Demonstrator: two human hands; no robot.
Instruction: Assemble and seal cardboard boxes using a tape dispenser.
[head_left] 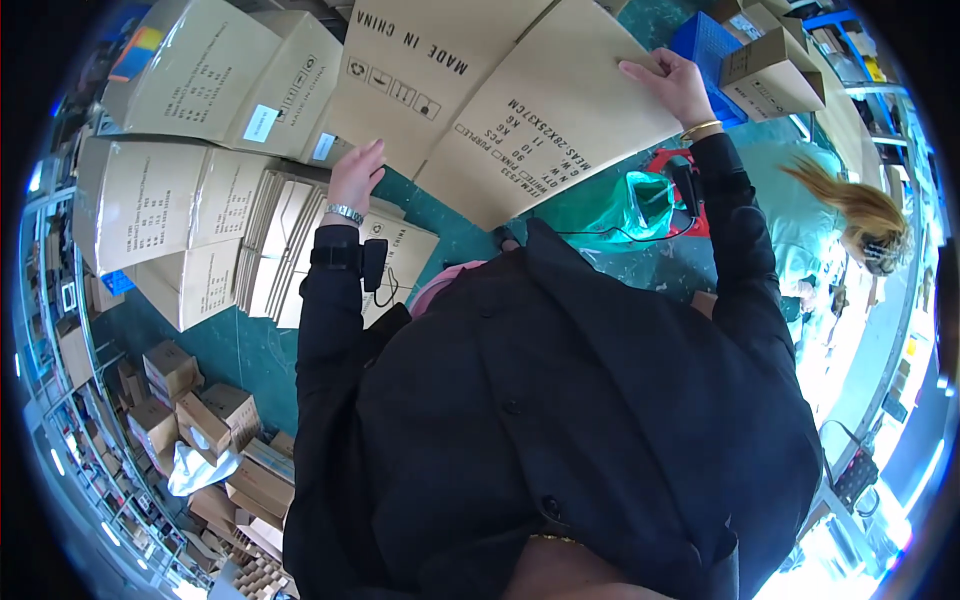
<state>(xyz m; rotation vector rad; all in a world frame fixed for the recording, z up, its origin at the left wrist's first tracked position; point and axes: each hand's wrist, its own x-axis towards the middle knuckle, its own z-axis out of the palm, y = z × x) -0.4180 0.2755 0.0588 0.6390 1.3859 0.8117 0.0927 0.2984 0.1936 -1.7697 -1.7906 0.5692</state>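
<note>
A large flattened cardboard box (540,120), brown with dark print and a fold line across it, spans the space ahead of me, tilted. My right hand (678,88) grips its right edge, fingers lying over the face. At its lower left edge is my left hand (357,178), fingers stretched out and slightly apart; whether they touch the cardboard I cannot tell. Just left of my left forearm, several folded cardboard sheets (275,245) stand packed together. Both wrists carry dark strapped devices.
Big printed cartons (150,200) are stacked at the left. A green plastic bag (640,205) hangs by a red frame (697,215) on the right. Beyond are a blue crate (705,50) and an open carton (775,75). Another person (800,190) works at the right.
</note>
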